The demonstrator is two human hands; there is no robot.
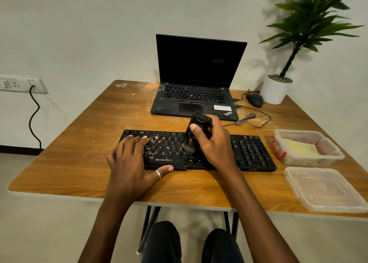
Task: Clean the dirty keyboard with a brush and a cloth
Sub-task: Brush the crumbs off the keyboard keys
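Two hands mid-frame: right hand (215, 143) grips the seemingly light black bristle brush (197, 123) by its body. Flat left hand (127, 159) steadies the black keyboard (249, 151).

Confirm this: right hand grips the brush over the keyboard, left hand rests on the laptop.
Wrong on one count. The head view shows the left hand resting on the keyboard, not the laptop; the right hand does grip the brush.

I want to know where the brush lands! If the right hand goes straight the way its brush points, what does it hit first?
The right hand aims its brush down and left, so it would meet the keyboard keys first; the bristles may already touch.
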